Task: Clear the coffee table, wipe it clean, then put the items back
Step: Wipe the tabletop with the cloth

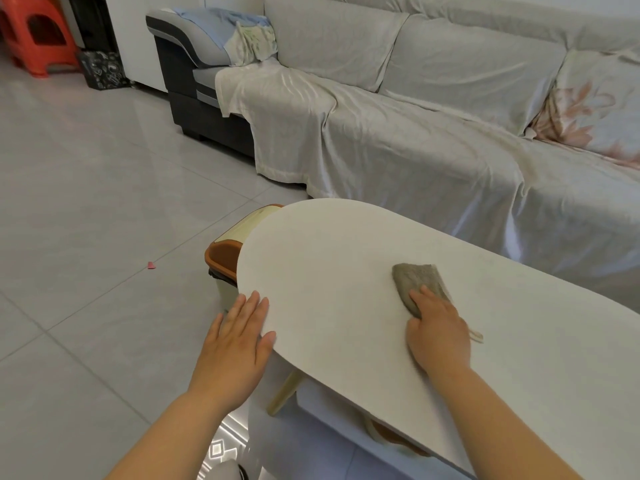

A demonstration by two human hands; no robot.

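Note:
The white oval coffee table [332, 258] fills the lower right of the head view, its top bare apart from a grey cloth [415, 280]. My right hand [438, 332] lies flat on the near end of that cloth and presses it onto the tabletop. A pale strip of the cloth pokes out to the right of the hand. My left hand [239, 336] is flat with fingers spread at the table's left rim, thumb on the top edge, holding nothing.
A brown and cream bin [228, 244] stands on the floor, tucked under the table's far left end. A sofa draped in pale sheets [415, 140] runs behind the table. Red stools [34, 36] and a black bag [102, 69] stand far left. A pink scrap [151, 265] lies on the tiles.

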